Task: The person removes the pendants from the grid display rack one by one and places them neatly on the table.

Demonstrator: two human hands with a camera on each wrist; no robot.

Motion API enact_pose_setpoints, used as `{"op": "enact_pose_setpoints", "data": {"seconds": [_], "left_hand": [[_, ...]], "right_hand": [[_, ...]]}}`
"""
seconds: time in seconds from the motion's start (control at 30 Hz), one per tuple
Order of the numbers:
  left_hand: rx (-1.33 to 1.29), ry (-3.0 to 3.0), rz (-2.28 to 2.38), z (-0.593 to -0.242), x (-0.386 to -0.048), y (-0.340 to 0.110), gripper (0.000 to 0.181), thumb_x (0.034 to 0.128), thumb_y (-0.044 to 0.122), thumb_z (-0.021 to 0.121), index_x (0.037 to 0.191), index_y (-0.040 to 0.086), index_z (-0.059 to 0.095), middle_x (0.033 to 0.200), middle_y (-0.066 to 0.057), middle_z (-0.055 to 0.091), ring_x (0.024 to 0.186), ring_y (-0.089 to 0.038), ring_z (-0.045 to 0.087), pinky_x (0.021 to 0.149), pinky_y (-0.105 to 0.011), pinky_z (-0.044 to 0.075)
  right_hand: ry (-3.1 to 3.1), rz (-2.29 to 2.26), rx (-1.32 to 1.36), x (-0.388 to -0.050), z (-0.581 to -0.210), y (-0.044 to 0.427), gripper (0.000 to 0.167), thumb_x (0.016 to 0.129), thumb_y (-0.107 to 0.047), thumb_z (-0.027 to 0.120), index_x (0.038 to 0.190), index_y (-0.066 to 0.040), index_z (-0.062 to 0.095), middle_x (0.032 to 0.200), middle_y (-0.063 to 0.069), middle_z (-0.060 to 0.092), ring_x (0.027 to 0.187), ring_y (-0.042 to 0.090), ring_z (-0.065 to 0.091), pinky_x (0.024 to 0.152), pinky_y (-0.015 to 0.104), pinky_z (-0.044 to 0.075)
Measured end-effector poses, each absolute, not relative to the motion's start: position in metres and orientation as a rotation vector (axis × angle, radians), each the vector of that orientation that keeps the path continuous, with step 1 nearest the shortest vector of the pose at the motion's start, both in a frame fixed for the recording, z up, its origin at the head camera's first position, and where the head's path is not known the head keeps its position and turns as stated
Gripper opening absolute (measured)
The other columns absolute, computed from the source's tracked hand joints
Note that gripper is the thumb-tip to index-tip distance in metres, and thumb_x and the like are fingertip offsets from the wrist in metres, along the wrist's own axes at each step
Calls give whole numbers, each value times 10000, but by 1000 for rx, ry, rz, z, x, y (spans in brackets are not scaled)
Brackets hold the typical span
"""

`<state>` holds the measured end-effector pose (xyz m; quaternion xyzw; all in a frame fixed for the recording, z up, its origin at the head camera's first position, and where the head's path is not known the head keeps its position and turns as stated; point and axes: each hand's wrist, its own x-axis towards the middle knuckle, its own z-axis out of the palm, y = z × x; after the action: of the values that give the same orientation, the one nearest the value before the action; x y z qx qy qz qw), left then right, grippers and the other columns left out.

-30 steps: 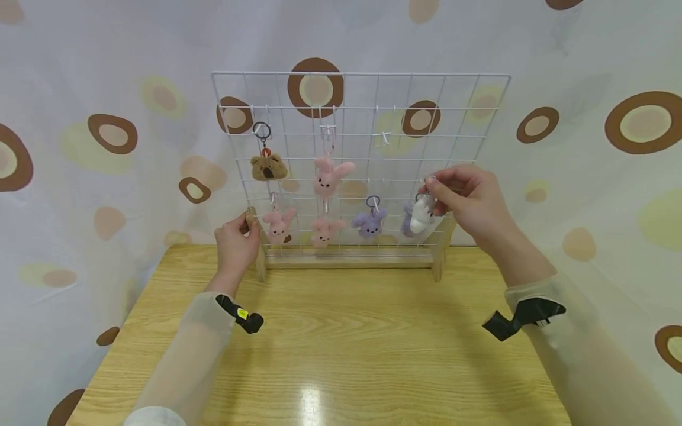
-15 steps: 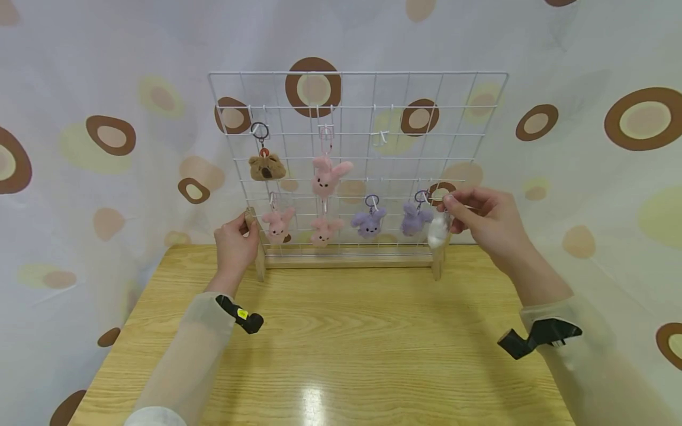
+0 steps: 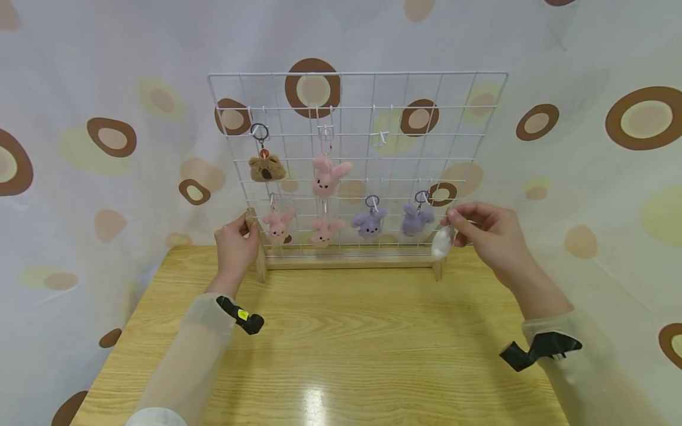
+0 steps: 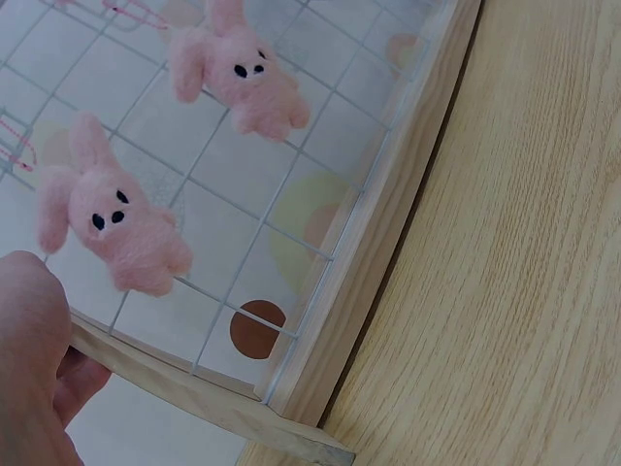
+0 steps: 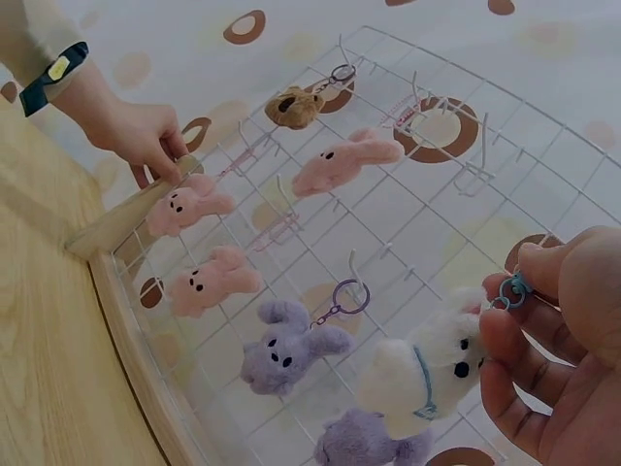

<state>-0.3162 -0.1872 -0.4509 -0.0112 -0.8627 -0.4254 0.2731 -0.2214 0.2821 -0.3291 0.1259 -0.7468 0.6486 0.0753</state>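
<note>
My right hand [image 3: 492,236] pinches the small blue ring [image 5: 514,287] of a white plush keychain [image 3: 441,242] between thumb and fingertips. The plush dangles below, a light blue cord round its neck in the right wrist view. Just left of it, a purple plush keychain [image 3: 417,220] hangs from a hook, with another purple plush keychain [image 3: 369,223] further left. At the rack's other side, my left hand [image 3: 237,245] grips the wooden side post [image 4: 209,393] of the white wire grid rack [image 3: 359,73]. Beside that hand hangs a pink rabbit keychain [image 4: 116,233].
On upper hooks hang a brown plush keychain [image 3: 267,168] and a larger-looking pink rabbit keychain [image 3: 329,177]. Another pink rabbit keychain [image 3: 322,231] is on the lower row. A bare white hook [image 3: 380,138] sticks out at upper right. The wooden table [image 3: 341,331] stretches in front.
My right hand has moved right and down with the white plush keychain, away from the right-hand purple one, which now shows fully. My left hand has stayed on the post.
</note>
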Motion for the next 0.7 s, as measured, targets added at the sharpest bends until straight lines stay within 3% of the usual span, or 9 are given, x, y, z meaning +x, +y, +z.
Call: {"op": "enact_pose_setpoints", "data": {"seconds": [0.17,0.4,0.7], "left_hand": [[-32,-2319,-1150,-451,-316,-187,198,1022,118,669,1115,-14,783,997,-210,782,955,-351,772,876,-525,600],[-39,-2313,-1138,-452,-315,-187,192,1023,113,666,1089,-28,779,987,-215,781,943,-356,773,863,-526,604],[-35,-2317,-1160,-450,-315,-186,184,1025,114,668,1086,-18,780,1010,-209,781,964,-348,771,862,-517,606]], "right_hand": [[-2247,1932,373,-220,-335,285,256,1029,-123,712,1122,115,694,970,79,780,674,142,626,639,225,577],[-2316,1895,307,-218,-344,289,197,1035,-164,709,1100,21,734,965,37,772,674,143,623,651,228,577],[-2360,1892,247,-217,-357,293,275,1041,-186,703,1123,76,696,997,73,781,683,135,616,653,232,579]]}}
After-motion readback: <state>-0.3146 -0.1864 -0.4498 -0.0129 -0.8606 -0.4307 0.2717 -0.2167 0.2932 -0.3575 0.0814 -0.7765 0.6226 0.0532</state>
